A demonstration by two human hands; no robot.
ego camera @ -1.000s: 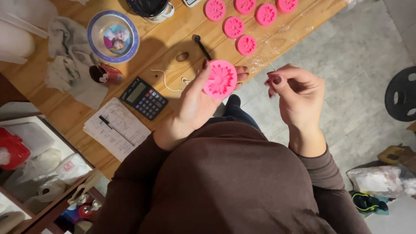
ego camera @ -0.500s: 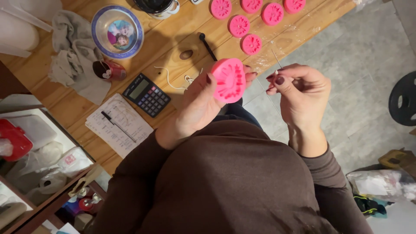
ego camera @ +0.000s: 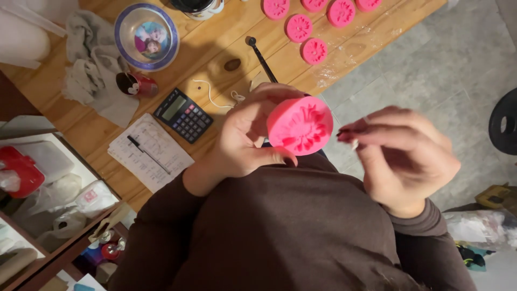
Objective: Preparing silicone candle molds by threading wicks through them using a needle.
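The pink flower mould [ego camera: 300, 125], at mid-frame above the wooden table [ego camera: 215, 59], is gripped by the left hand's [ego camera: 245, 137] curled fingers and now sits nearer than a second ago, while the right hand [ego camera: 401, 153], fingertips pinched on something tiny, has closed in beside it.

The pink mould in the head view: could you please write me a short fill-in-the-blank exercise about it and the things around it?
1. The left hand holds a round ____ mould.
2. The pen lies on a sheet of ____.
3. The calculator sits on the ____ table.
4. The right hand pinches something small and is ____ the mould.

Missing words: pink; paper; wooden; beside
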